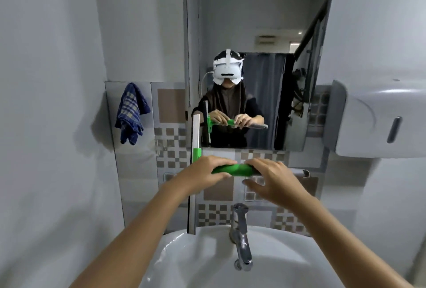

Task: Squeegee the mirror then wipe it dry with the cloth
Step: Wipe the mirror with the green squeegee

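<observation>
A green-handled squeegee (232, 170) is held level in front of me, just below the mirror (258, 34). Its long blade (196, 137) stands upright at the left end, beside the mirror's lower left corner. My left hand (207, 170) grips the green handle near the blade. My right hand (274, 177) holds the handle's other end, where a grey metal tube sticks out. A blue checked cloth (131, 112) hangs on the wall to the left of the mirror. The mirror reflects a person holding the squeegee.
A white sink (207, 260) with a chrome tap (241, 237) lies right below my arms. A white dispenser (378, 119) juts from the wall at the right. Patterned tiles (173, 147) cover the wall under the mirror.
</observation>
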`<action>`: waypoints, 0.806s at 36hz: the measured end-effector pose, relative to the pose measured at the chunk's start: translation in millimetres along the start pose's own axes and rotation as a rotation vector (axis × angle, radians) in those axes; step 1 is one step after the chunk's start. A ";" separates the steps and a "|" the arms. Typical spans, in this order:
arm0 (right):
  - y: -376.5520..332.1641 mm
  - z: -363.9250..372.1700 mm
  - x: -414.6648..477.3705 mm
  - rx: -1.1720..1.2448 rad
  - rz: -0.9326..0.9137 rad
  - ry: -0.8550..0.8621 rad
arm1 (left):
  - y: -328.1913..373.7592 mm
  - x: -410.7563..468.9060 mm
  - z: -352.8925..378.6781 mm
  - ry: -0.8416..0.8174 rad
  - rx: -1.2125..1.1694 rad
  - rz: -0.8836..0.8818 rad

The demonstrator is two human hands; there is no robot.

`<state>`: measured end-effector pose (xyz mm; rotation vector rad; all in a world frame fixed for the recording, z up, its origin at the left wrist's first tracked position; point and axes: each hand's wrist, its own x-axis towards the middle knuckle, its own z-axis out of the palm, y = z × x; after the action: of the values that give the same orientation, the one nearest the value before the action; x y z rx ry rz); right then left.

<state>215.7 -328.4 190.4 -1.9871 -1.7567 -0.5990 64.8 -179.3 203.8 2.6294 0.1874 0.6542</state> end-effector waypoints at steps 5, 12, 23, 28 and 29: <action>12.7 -19.5 12.6 -0.078 -0.044 0.117 | 14.4 19.0 -11.2 0.134 0.092 0.144; 24.1 -71.0 64.3 -0.257 -0.074 0.307 | 24.9 67.8 -60.9 0.399 0.207 0.353; 28.8 -167.7 189.1 -0.410 -0.076 0.440 | 14.2 151.8 -179.4 0.745 0.353 0.286; 31.8 -202.8 234.9 -0.405 0.017 0.474 | -14.0 158.1 -181.4 0.995 0.142 0.072; 32.5 -207.8 244.0 -0.397 0.023 0.485 | -21.5 159.1 -175.3 1.007 0.125 0.026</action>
<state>265.7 -252.7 499.5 -1.8773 -1.3902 -1.3782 121.1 -59.3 401.1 2.1584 0.4846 1.9609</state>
